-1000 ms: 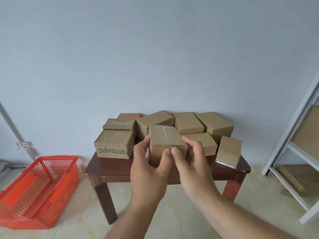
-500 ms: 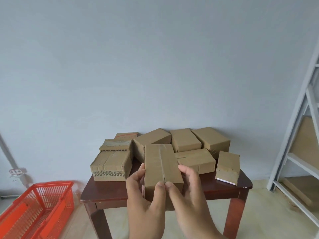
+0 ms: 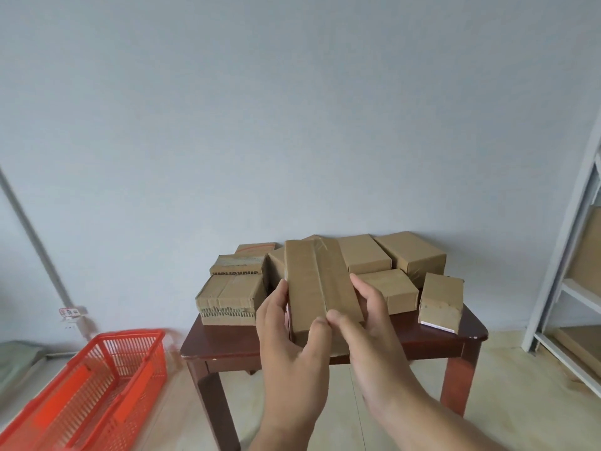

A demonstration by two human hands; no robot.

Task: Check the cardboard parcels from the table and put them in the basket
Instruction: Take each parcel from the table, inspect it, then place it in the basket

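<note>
Step in hand, as judged: the checking stage. A taped cardboard parcel [image 3: 320,284] is held up at lower centre of the frame, in front of the dark wooden counter [image 3: 432,341], its long taped face turned toward the camera. Left hand [image 3: 289,349] grips its left side, fingers wrapped round the edge and thumb on the near lower face; right hand [image 3: 374,323] grips the right side, thumb beside the left thumb. Both hands are closed round this one parcel; it touches nothing else. Seven further parcels, as far as can be counted, sit clustered on the counter behind, among them a frayed-edged box [image 3: 229,299] at the left and a small tilted box [image 3: 441,302] near the right corner. The red plastic basket [image 3: 84,395] stands on the floor at lower left of the frame, well apart from the counter; no parcel is visible in the part of it that shows. Next move likely calls for turning the parcel to view its other faces, then carrying it down and left to the basket. The counter's left corner and leg lie near that path. A white shelf frame [image 3: 572,255] stands at the right edge.
</note>
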